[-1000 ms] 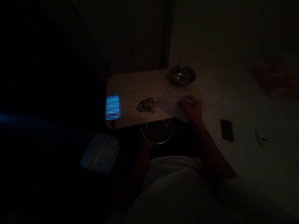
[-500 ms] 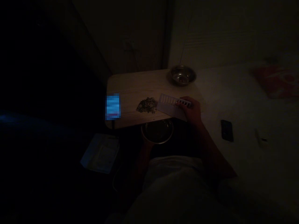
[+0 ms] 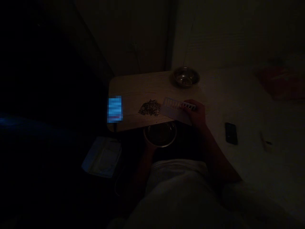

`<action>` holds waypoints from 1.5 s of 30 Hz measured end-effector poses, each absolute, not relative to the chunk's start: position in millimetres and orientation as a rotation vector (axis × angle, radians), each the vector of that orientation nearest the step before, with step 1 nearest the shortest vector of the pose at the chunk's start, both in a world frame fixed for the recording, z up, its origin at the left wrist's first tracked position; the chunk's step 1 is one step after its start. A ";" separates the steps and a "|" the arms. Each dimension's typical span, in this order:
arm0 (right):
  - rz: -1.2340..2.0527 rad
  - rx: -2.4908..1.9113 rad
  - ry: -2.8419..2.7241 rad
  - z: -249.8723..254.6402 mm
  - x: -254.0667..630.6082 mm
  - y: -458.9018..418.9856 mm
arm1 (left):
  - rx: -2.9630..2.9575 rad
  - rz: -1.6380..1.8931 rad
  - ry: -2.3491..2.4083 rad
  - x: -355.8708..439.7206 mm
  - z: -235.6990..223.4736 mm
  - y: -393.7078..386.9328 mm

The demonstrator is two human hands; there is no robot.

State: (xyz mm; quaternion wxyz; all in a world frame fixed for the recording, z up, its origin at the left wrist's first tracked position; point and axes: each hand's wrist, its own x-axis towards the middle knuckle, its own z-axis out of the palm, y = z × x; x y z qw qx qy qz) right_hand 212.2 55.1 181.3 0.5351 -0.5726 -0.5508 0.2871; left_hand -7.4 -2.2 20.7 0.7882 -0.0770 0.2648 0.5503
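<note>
In the dim head view, my right hand [image 3: 198, 114] is closed on a flat pale piece with a row of slots [image 3: 175, 110], which looks like plastic. The piece's left end meets a pile of small dark bits [image 3: 150, 108], perhaps seeds or grains, on a wooden tabletop [image 3: 130, 86]. My left hand [image 3: 150, 149] is under a metal bowl [image 3: 160, 135] and grips it just below the table's near edge. The fingers of that hand are mostly hidden in shadow. Whether the bowl holds anything is too dark to tell.
Another metal bowl [image 3: 186, 77] stands at the table's back right. A blurred bright blue screen [image 3: 114, 109] is at the left end. To the right, a dark phone [image 3: 231, 133] and a red package [image 3: 281, 82] lie on a pale surface. A pale box-like object [image 3: 103, 157] sits low left.
The slotted piece and my right hand have shifted very slightly down and to the right. The picture is darker. The held bowl stays in nearly the same place.
</note>
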 end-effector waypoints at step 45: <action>0.736 -1.365 -1.392 185.5 204.4 48.1 | -0.217 1.223 0.583 -6.8 7.8 -1.5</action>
